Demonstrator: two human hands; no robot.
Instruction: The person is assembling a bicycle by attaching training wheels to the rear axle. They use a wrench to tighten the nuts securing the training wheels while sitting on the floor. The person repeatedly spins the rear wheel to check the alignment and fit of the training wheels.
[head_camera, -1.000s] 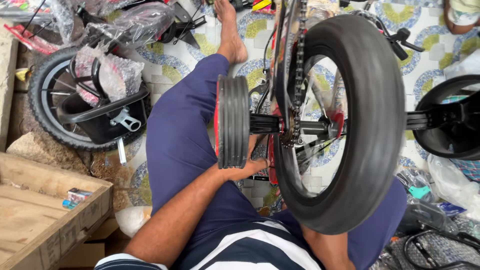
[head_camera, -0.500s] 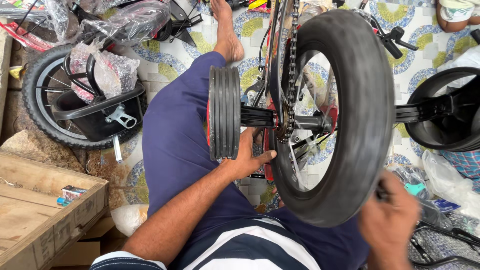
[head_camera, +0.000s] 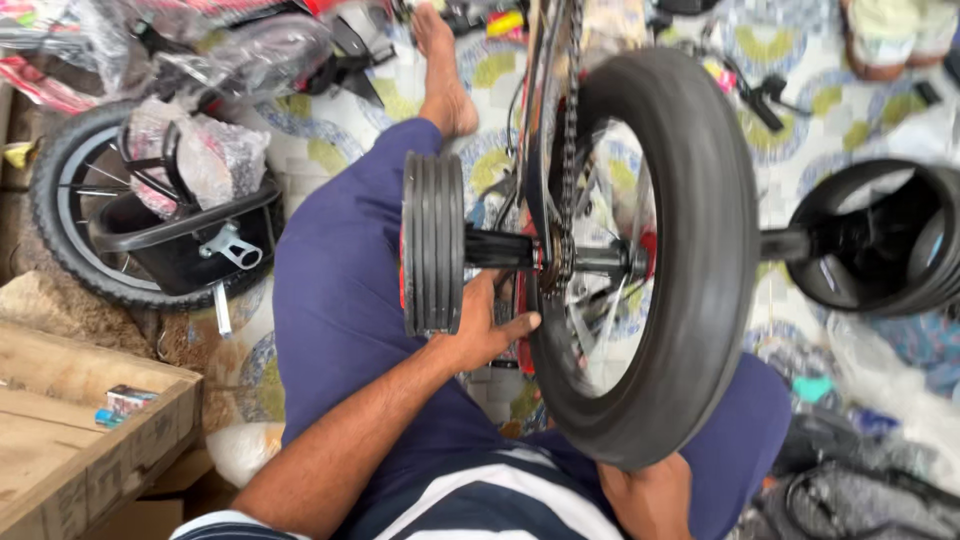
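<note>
The person is sitting on the floor with a small bike upside down over their lap. The big black back wheel (head_camera: 650, 260) is standing up in the middle, with the chain (head_camera: 568, 150) running beside it. The left hand (head_camera: 490, 335) is reaching under the small black side wheel (head_camera: 432, 243) and is touching the bike's frame just beside the big wheel. Its fingers (head_camera: 520, 325) are lying fairly flat and loose, not wrapping around anything I can see. The right hand (head_camera: 645, 495) is sitting low, below the big tire, and the tire is hiding most of it, so I cannot tell how its fingers are bent.

Another side wheel (head_camera: 880, 240) is sticking out on the right. On the left, a spare wheel (head_camera: 70, 215) is lying on the floor with a black basket (head_camera: 190, 230) and plastic wrap on it. A wooden box (head_camera: 80, 440) is sitting at the bottom left. A bare foot (head_camera: 445, 75) is resting on the patterned mat (head_camera: 800, 130).
</note>
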